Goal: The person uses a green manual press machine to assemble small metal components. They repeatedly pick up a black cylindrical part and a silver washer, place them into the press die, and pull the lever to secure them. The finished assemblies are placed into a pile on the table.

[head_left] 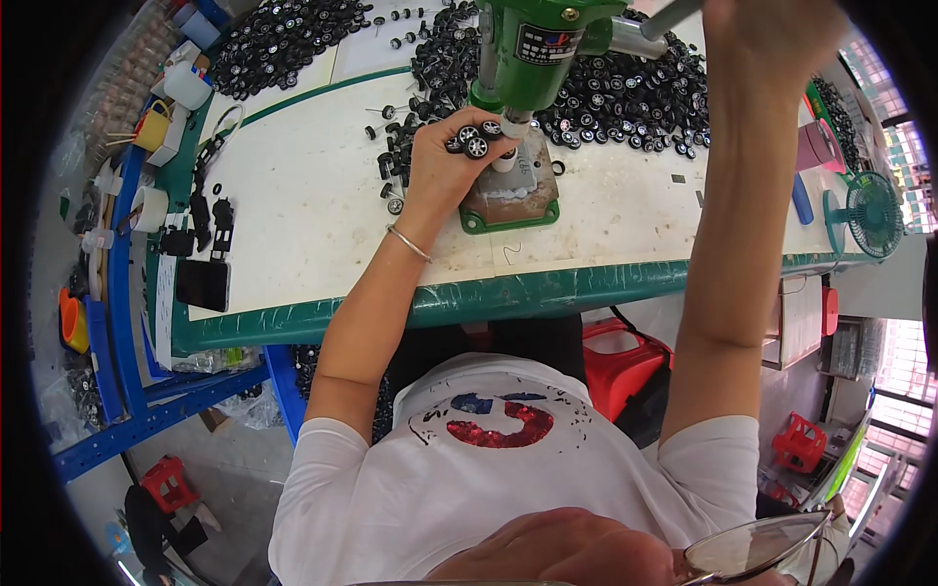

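A green hand press [532,59] stands on the table, its metal lever [672,20] slanting up to the right. My left hand [447,161] is closed on several small black toy wheels [475,145] with silver hubs, bunched at the fingertips. Those fingertips are right beside the press's ram [516,127] and a white post [504,160] on its base plate [508,203]. Raised at the upper right, my right hand [777,34] is closed at the lever's outer end; it is blurred and the frame edge cuts off part of it.
Heaps of black wheels [625,103] lie behind and beside the press, with another heap [283,44] at far left. A phone [203,284] and black plastic parts [221,225] lie on the left. A green fan [873,215] stands right. The table's green edge [440,305] runs before me.
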`<state>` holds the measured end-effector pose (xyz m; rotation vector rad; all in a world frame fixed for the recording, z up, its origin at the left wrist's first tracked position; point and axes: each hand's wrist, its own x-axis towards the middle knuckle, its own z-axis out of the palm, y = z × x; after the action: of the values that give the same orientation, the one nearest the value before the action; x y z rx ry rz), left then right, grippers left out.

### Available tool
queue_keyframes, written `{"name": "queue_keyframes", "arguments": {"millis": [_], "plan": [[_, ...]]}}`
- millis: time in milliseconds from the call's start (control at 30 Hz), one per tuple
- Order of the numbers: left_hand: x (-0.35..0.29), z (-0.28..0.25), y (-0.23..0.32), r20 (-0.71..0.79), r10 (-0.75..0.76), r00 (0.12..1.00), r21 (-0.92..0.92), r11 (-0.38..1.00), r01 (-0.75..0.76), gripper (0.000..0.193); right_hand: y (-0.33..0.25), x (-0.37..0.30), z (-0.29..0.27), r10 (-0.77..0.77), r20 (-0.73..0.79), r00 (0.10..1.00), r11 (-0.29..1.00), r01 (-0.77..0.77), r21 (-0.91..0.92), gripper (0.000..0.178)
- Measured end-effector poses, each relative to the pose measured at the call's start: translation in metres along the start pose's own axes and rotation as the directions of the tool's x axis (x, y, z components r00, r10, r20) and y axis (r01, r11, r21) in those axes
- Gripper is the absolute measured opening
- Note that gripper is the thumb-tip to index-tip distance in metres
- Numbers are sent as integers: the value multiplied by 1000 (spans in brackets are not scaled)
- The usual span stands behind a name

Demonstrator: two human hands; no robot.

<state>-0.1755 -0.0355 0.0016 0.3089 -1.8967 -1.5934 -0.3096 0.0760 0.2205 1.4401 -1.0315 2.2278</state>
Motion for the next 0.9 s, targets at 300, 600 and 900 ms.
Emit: {"name": "queue_keyframes", "arguments": {"millis": [300, 600, 900], "plan": [[-5, 9, 9, -41, -66, 997, -9, 998, 66, 37, -25, -24, 6, -13, -207, 978, 996, -5, -87, 34], [-6, 6, 23, 16, -211, 977, -200, 957, 210, 29, 72, 60, -57, 476, 51, 878, 878, -478, 38, 22], [-67, -114, 51, 69, -369, 927, -272, 887, 374, 17, 58, -1, -24, 586, -100, 804, 810, -585, 45, 24]]}}
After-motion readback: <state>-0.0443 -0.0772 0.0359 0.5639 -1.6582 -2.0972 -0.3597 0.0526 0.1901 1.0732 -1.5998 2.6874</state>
